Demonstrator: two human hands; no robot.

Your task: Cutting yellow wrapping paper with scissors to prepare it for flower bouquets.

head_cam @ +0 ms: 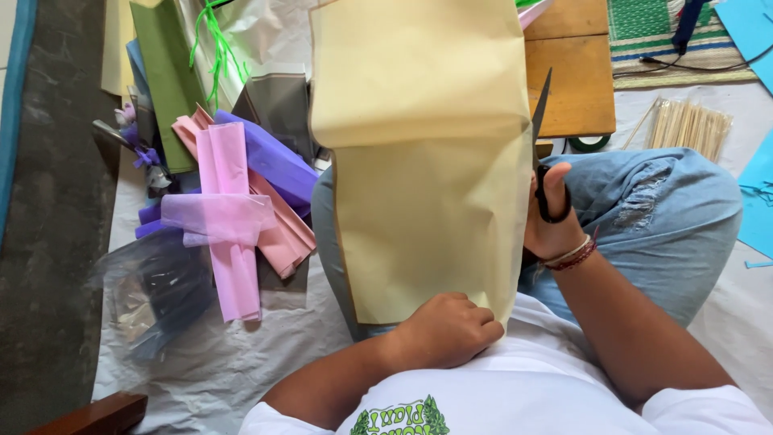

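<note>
A large pale yellow paper sheet (427, 161) hangs in front of me over my lap, creased across its upper third. My left hand (447, 329) grips its bottom edge in a closed fist. My right hand (551, 217) holds black scissors (541, 113) by the handles at the sheet's right edge, blades pointing up and away. A beaded bracelet sits on my right wrist. My knees in blue jeans (660, 217) lie under the sheet.
Folded pink (229, 209), purple (274, 157) and green (165, 72) paper sheets are piled at the left. A bundle of wooden skewers (691, 125) lies at the right, by a low wooden board (573, 76) and blue paper (758, 189). White plastic sheeting (217, 362) covers the floor.
</note>
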